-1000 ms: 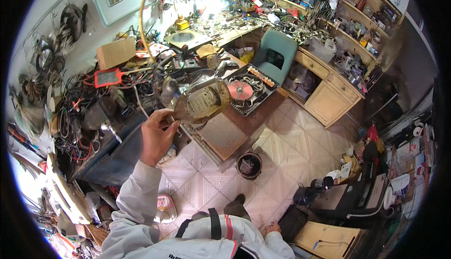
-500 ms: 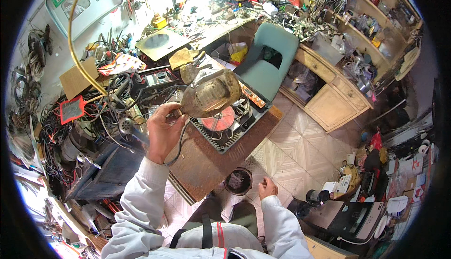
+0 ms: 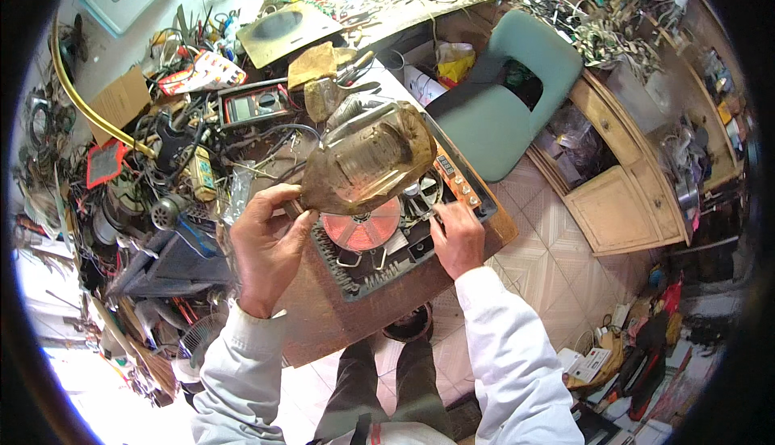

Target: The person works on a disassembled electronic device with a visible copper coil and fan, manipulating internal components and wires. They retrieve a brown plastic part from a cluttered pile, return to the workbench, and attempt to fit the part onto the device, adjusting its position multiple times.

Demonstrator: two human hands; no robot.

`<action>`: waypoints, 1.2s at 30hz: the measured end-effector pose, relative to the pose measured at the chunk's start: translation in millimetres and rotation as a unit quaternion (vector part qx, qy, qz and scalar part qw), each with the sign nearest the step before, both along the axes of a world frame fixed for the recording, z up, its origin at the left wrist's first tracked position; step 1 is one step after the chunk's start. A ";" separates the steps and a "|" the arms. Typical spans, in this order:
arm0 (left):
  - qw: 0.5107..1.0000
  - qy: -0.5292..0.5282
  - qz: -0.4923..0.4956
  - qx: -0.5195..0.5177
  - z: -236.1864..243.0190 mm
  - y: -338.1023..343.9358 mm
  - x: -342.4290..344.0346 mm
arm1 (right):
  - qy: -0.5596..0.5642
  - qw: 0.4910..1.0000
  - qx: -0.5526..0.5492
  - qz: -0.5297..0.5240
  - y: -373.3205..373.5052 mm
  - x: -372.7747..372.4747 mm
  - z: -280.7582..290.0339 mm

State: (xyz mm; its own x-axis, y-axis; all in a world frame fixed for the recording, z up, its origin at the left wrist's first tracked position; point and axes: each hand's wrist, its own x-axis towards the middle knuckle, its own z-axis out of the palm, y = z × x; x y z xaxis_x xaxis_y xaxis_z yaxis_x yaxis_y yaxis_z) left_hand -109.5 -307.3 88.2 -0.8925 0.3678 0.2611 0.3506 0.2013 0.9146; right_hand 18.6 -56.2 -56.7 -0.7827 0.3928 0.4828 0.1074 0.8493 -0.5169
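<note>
A dirty brown bottle (image 3: pixel 371 158), clear enough in places to show light through it, is held up over an open black casing (image 3: pixel 379 279); in the view it covers the casing's left far part. The left hand (image 3: pixel 270 243) pinches its narrow end between thumb and fingers, which are closed on it, leaving the wide end unsupported towards the right. The right hand (image 3: pixel 460 239) is at the casing's right part, close to the orange control strip (image 3: pixel 458 180), its fingers curled and nearly together; whether they hold anything cannot be told. The casing lies on the worktop (image 3: pixel 323 316) near its front edge and right corner, with a flat reddish coil (image 3: pixel 363 225) exposed inside. A meter (image 3: pixel 258 104) lies in a tray beyond, and a grey-green chair (image 3: pixel 484 134) stands just past the right edge. The step in hand appears to be holding the bottle aloft while the right hand attends to the casing. Any next move calls for a firm left pinch, a level bottle and care around the exposed parts.
</note>
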 end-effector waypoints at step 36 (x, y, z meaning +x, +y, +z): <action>0.999 -0.017 0.045 -0.001 -23.3 3.6 20.1 | -0.007 0.993 0.083 0.086 24.6 -66.9 -27.2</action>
